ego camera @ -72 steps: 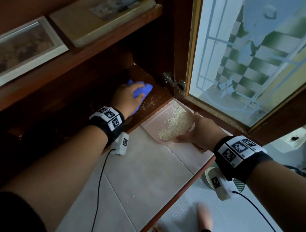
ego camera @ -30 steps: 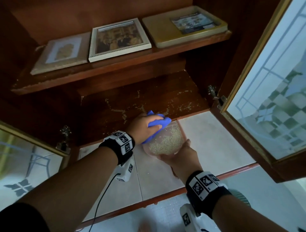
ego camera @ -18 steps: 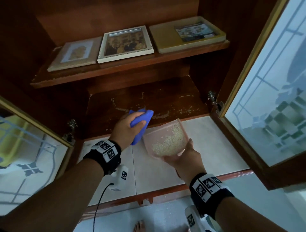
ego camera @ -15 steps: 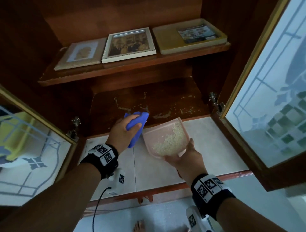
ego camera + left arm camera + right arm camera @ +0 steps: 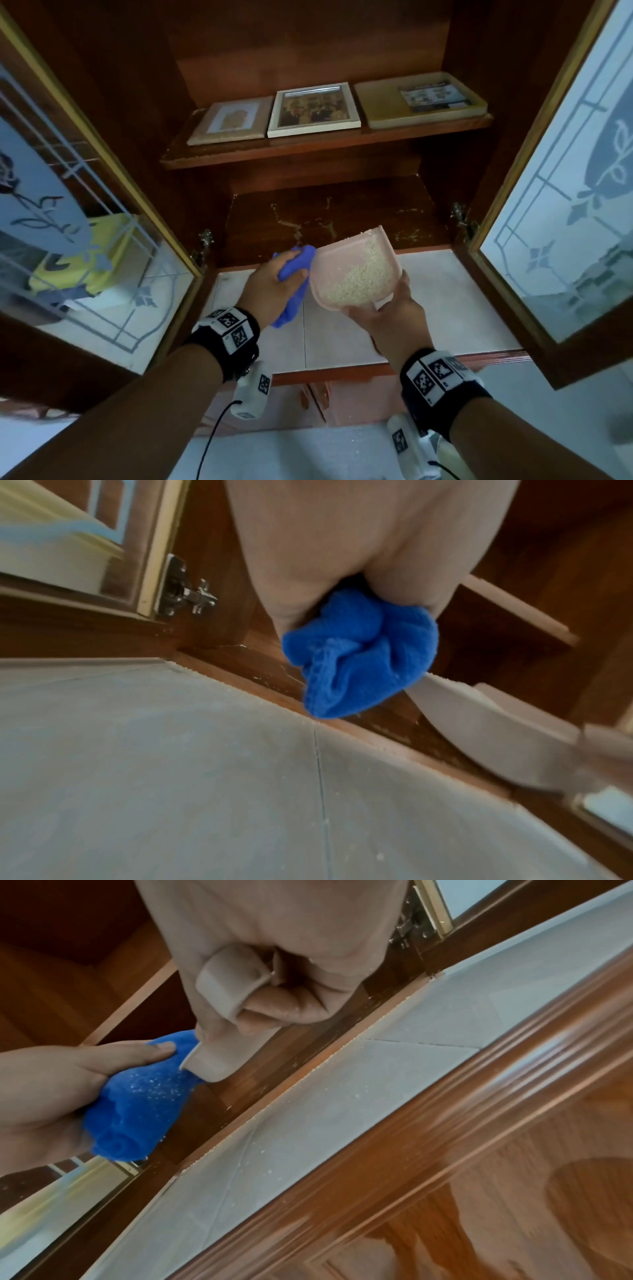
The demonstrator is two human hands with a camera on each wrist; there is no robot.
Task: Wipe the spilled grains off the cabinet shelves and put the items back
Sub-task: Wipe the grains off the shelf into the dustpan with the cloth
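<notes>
While the left hand clutches a bunched blue cloth, the right hand grips a pink plastic dustpan from below — fingers curled round its rear edge. Both hands are raised over the tiled desk, cloth touching the pan's left rim. Pale collected grains lie inside the pan; scattered grain streaks lie on the dark wooden lower shelf just behind.
</notes>
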